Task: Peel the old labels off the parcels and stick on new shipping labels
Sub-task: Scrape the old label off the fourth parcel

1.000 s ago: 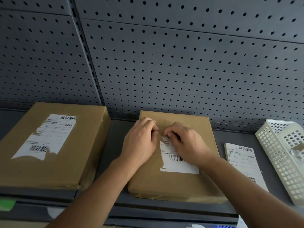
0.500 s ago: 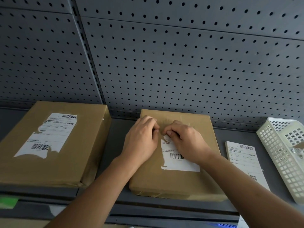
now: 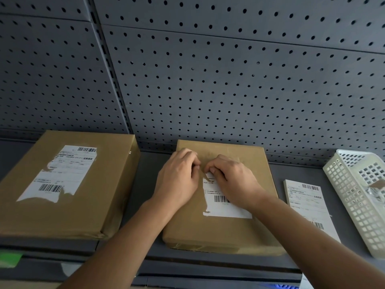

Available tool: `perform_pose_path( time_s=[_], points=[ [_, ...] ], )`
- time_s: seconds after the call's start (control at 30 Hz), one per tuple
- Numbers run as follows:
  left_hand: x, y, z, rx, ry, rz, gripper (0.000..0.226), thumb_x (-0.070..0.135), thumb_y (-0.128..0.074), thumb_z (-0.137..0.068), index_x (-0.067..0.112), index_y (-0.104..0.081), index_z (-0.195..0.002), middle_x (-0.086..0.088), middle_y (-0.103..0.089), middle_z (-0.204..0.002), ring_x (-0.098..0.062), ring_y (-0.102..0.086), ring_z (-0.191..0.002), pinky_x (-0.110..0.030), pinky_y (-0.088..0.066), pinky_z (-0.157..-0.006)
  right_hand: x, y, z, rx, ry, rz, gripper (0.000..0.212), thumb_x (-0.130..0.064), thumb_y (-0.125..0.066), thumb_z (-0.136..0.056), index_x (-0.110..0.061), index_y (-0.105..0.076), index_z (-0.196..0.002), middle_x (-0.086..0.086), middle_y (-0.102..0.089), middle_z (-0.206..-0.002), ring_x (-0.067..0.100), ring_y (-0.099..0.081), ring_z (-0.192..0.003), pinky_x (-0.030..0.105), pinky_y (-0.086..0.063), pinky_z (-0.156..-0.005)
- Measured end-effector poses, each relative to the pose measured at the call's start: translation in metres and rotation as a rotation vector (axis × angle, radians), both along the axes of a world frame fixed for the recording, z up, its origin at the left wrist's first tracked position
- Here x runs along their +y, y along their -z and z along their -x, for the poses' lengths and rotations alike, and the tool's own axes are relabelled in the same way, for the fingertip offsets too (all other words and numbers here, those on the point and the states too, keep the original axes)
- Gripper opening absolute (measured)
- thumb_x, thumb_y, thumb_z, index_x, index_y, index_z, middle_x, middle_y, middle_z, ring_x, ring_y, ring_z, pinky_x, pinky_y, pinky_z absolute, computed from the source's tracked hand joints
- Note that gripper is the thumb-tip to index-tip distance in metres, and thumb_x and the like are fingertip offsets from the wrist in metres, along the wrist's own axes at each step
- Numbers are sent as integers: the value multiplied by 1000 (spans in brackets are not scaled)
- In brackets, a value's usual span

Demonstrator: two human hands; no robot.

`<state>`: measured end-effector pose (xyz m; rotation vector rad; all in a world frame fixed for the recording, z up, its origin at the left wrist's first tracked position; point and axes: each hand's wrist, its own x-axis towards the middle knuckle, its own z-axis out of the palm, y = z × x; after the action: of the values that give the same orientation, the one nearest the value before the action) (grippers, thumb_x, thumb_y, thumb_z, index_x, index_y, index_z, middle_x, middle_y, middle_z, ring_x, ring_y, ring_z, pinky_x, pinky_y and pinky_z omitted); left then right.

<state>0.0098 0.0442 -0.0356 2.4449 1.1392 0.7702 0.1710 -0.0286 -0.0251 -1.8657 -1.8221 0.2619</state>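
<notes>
We see a flat brown cardboard parcel (image 3: pixel 229 232) lying at centre, its torn white label (image 3: pixel 225 207) bearing a barcode and partly peeled at the top. A larger brown parcel (image 3: pixel 62 215) lies to the left, wearing a ragged label (image 3: pixel 60 174). A stack of fresh shipping labels (image 3: pixel 306 203) lies to the right.

Very little has shifted over the last second. The right hand (image 3: pixel 233 180) has eased a touch toward the left hand (image 3: pixel 179 180), so the gap between their curled fingertips (image 3: pixel 211 170), over the top left corner of the old label (image 3: pixel 225 207), looks slightly narrower than before. The white corner under the right fingers seems a little more raised off the middle parcel (image 3: pixel 218 232), though it is too small to be sure. The view wobbled slightly and has settled back.
</notes>
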Motion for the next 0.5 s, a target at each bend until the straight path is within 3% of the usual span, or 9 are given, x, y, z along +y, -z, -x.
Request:
perform_pose_path(
  time_s=[0.13, 0.27, 0.4, 0.5],
  points=[
    [-1, -1, 0, 6, -4, 5, 2, 20, -60, -95, 21, -60, -96, 14, -58, -115, -7, -52, -104, -22, -39, -72, -1, 0, -2, -22, -8, 7, 21, -12, -49, -99, -23, -66, -95, -21, -56, -95, 1, -49, -84, 27, -38, -72],
    [0, -1, -1, 1, -2, 2, 2, 19, -60, -94, 21, -59, -95, 13, -58, -114, -8, -52, -104, -24, -43, -73, -2, 0, -4, 31, -15, -9, 19, -13, -49, -100, -23, -65, -96, -18, -59, -96, 2, -50, -87, 31, -45, -76],
    [0, 0, 0, 6, -5, 4, 2, 19, -60, -94, 21, -59, -95, 13, -58, -114, -8, -52, -103, -23, -42, -71, 0, 1, -3, -24, -20, -10, 20, -15, -49, -100, -24, -66, -98, -22, -55, -96, -1, -46, -84, 27, -39, -69],
    [-1, 0, 0, 5, -1, 0, 2, 19, -60, -94, 21, -59, -95, 14, -58, -114, -7, -52, -103, -22, -39, -71, -2, 1, -5, -13, -29, -11, 21, -12, -48, -98, -23, -64, -94, -17, -58, -95, 3, -49, -82, 32, -46, -70]
  ],
)
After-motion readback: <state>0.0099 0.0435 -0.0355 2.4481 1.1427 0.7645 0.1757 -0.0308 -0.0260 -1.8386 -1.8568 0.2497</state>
